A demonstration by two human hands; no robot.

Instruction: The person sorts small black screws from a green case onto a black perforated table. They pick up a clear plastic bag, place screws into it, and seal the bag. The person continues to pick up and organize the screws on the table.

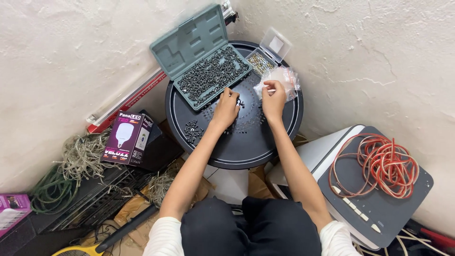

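My left hand (225, 108) rests on the round black table (246, 147), fingers curled over a few small black screws just in front of the open grey-green case (189, 40), whose tray is full of black screws (211, 76). My right hand (273, 98) pinches something small and pale at its fingertips, right beside a clear plastic bag (286, 78) of pale parts. What the left fingers grip is too small to tell. A loose pile of black screws (192, 130) lies at the table's left edge.
A small clear box (265, 57) of brass-coloured parts sits open behind the bag. A purple bulb carton (125, 138) and tangled wires (83, 156) lie left. A coil of red cable (384, 166) rests on a grey-topped unit at right. White walls close in behind.
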